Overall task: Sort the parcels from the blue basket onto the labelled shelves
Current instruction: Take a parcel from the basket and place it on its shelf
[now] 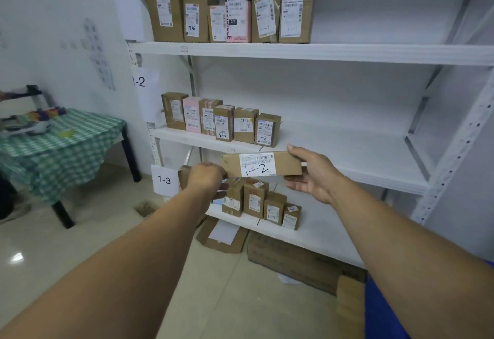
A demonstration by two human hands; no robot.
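White metal shelving stands against a white wall over a pale tiled floor; in front of it the right hand (312, 175) pinches the right end of a long parcel (262, 165), thumb over the top edge and fingers beneath, holding it level with its label, handwritten 1-2, facing the camera; the parcel hangs just before the front edge of the middle shelf (347, 151). The left hand (207, 178) is curled round a second brown parcel (184, 175), beside the 1-3 sign (164, 179); a row of boxes (222, 122) stands on the middle shelf by the 1-2 sign (141, 82); smaller boxes (267, 205) stand on the shelf below, taller ones (227, 15) above; the blue basket (382, 312) shows at the lower right; a table with a green checked cloth (53, 146) stands far left.
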